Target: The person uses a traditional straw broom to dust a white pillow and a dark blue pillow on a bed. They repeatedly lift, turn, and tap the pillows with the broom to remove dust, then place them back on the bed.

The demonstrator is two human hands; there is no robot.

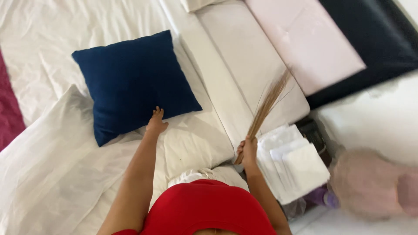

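My left hand point(156, 122) rests on the lower edge of a square navy-blue cushion point(130, 82) that lies on a white pillow point(69, 161) on the bed. Its fingers are spread flat and it holds nothing. My right hand point(248, 150) is closed round the handle end of a thin straw broom point(266, 104). The broom's bristles point up and to the right over the white mattress edge point(244, 65). I wear a red top point(209, 209).
A white sheet point(48, 39) covers the bed, with a magenta cloth point(9, 109) at the left edge. A stack of folded white linens point(294, 161) sits right of my right hand. Behind lie a pale pink pad point(309, 39) and a dark panel point(374, 39).
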